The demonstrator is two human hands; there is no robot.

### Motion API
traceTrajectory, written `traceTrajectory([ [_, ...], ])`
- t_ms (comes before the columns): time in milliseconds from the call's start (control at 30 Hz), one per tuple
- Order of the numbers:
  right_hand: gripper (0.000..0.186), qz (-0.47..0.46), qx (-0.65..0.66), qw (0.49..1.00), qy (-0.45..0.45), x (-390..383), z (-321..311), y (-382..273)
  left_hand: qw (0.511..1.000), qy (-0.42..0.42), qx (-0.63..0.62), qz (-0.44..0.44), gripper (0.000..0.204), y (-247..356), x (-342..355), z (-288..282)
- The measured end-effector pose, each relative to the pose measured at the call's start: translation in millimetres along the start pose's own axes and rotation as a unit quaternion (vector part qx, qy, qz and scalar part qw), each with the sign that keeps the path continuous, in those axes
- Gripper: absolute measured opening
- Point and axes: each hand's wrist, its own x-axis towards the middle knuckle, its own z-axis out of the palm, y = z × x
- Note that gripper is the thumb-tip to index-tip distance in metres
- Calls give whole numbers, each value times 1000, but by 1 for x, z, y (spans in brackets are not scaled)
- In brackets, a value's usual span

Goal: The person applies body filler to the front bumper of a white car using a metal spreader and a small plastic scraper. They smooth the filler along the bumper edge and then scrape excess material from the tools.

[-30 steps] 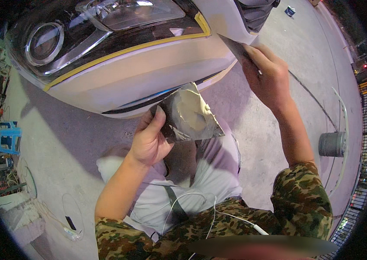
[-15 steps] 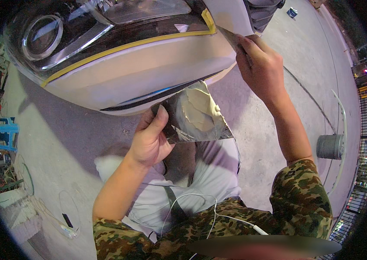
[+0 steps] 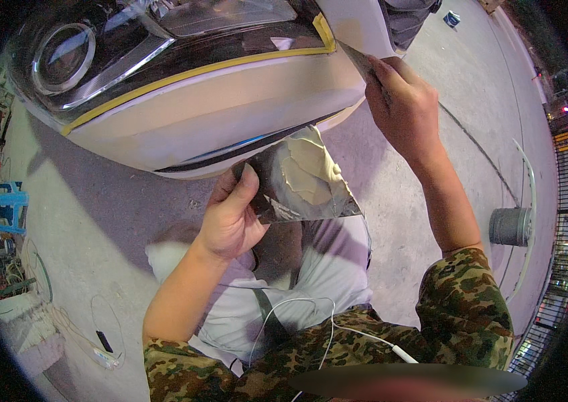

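My left hand (image 3: 234, 211) grips a dark flat plate (image 3: 272, 175) by its left edge, thumb on top. A thick, pale cream mound of filler paste (image 3: 311, 173) covers much of the plate. Farther right, my right hand (image 3: 406, 100) is closed round a thin putty knife (image 3: 354, 59), whose blade reaches the bumper's right side, close to the corner of the tape. The car bumper (image 3: 217, 117) is beige and whitish with sanded patches. Yellow masking tape (image 3: 197, 77) runs along its upper edge under the headlight (image 3: 63, 57). Whether the blade touches the surface I cannot tell.
A grey bucket (image 3: 509, 226) stands on the concrete floor at right, beside a long curved pale strip (image 3: 530, 201). Far left are a blue stool (image 3: 9, 208) and coiled hoses (image 3: 15, 269). A dark car tyre (image 3: 408, 20) shows behind the bumper. A white cord (image 3: 295, 299) crosses my lap.
Almost nothing differs. Both hands, the plate and the putty knife stay nearly in place.
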Motion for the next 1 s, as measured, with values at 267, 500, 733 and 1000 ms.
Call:
traceTrajectory([
  [267, 25, 44, -3, 998, -34, -9, 1, -4, 1000, -17, 0, -5, 40, 0, 1, 0],
  [500, 28, 31, -16, 999, -20, -15, 9, -2, 1000, 5, 14, -4, 39, -1, 0, 2],
  [733, 30, 43, -21, 998, -36, -19, 10, -4, 1000, -14, 9, 1, 39, -2, 3, 1],
  [1000, 28, 56, -20, 997, -44, -20, 10, -6, 1000, -4, 5, 5, 40, -4, 2, 2],
])
